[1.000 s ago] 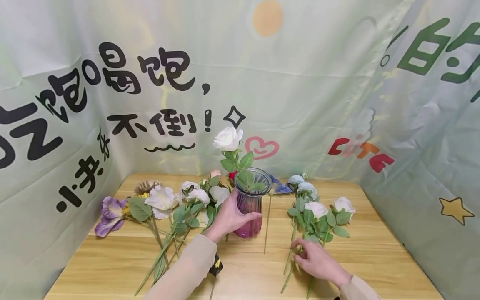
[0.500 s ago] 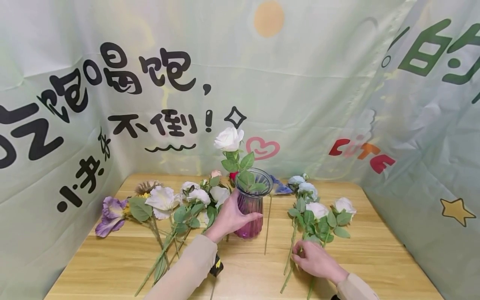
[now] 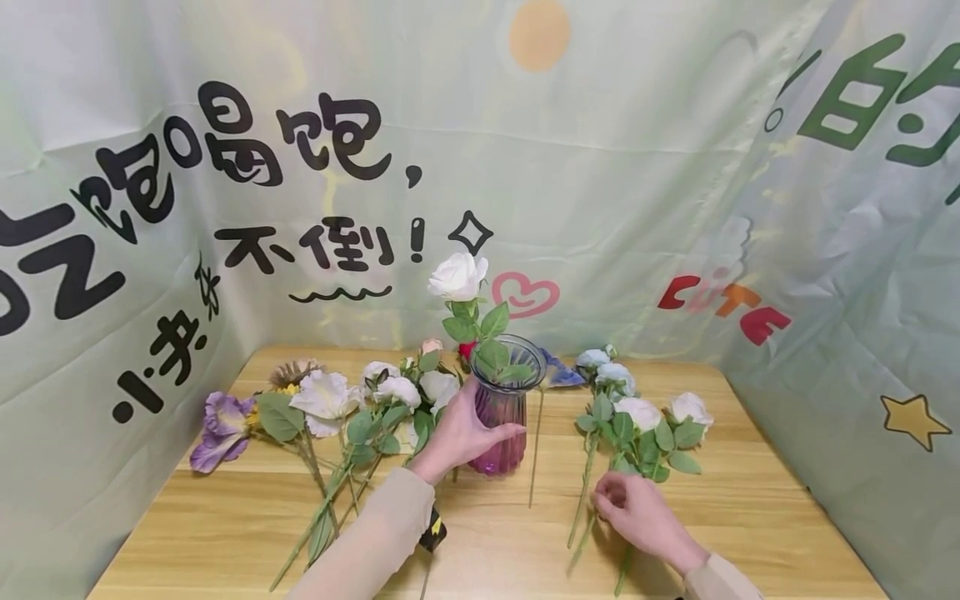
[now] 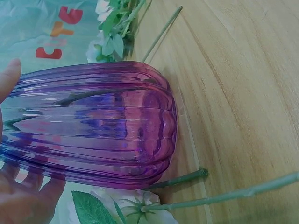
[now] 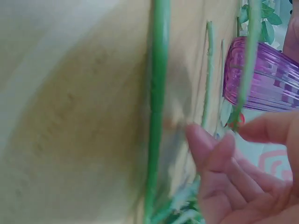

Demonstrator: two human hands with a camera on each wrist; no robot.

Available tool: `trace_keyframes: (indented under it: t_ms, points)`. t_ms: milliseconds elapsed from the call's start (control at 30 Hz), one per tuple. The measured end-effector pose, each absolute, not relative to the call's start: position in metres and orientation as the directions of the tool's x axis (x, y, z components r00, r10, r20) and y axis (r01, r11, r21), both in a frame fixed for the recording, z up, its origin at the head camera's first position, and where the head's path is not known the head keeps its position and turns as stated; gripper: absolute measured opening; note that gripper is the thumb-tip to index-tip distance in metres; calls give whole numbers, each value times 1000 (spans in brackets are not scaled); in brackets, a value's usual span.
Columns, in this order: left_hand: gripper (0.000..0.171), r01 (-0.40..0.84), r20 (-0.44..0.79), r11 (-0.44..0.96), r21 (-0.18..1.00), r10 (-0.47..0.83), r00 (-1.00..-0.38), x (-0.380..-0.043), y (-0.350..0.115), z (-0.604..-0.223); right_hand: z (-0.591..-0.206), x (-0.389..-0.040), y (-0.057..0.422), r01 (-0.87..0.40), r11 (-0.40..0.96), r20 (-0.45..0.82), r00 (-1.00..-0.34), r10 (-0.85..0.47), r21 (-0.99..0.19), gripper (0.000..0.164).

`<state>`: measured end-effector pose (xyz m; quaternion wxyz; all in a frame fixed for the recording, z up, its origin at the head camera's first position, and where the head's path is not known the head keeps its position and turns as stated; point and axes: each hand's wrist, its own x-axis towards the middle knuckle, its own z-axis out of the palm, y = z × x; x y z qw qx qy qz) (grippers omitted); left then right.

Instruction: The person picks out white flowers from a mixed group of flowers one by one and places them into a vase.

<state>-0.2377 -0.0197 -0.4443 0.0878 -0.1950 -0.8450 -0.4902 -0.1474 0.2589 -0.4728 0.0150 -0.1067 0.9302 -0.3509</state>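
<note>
A ribbed glass vase point(image 3: 504, 446), purple-pink with a bluish rim, stands on the table. My left hand point(image 3: 459, 432) grips its side, thumb across the front. One white rose point(image 3: 457, 277) with green leaves leans left out of the vase's mouth. To the right, my right hand point(image 3: 641, 515) pinches a green stem point(image 5: 249, 65) between thumb and fingertip; in the right wrist view the stem is blurred. The stem belongs among two white roses point(image 3: 637, 414) lying just beyond that hand. Another thick green stem point(image 5: 158, 93) lies on the table beside the hand.
Blue flowers point(image 3: 615, 379) lie behind the white roses. Left of the vase are several flowers, including a purple one point(image 3: 223, 429) and a large white one point(image 3: 324, 403). A thin stem point(image 3: 536, 458) lies right of the vase. A printed curtain point(image 3: 637, 192) encloses the table.
My right hand has shifted slightly right, and the stem it pinches moves with it. The white roses beside it shift a little. My left hand keeps its hold on the vase.
</note>
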Motion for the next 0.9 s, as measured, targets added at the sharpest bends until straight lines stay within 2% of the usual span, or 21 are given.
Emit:
trace_keyframes:
  t_ms: [67, 200, 367, 467, 633, 767, 900]
  points:
    - [94, 417, 341, 444, 793, 245, -908, -238, -20, -444, -473, -148, 259, -122, 669, 48, -990, -129, -733, 9]
    - [95, 424, 348, 442, 790, 246, -905, -238, -20, -445, -470, -149, 257, 36, 452, -21, -999, 37, -891, 23]
    - [94, 423, 347, 436, 794, 246, -905, -238, -21, -444, -467, -148, 255, 183, 156, -168, -980, 107, -971, 29]
    - [94, 426, 347, 431, 796, 251, -903, -237, -21, -443, -467, -147, 254, 229, 1, -227, -967, 119, -973, 24]
    - [94, 433, 355, 426, 795, 253, -900, -237, -20, -444, -468, -148, 254, 272, -179, -294, -949, 113, -946, 18]
    - [94, 438, 364, 429, 790, 247, -898, -238, -19, -445, -470, -151, 256, 311, -316, -354, -931, 86, -896, 12]
    - [95, 441, 368, 431, 787, 247, -897, -238, -19, -446, -471, -154, 259, 360, -424, -415, -909, 40, -831, 13]
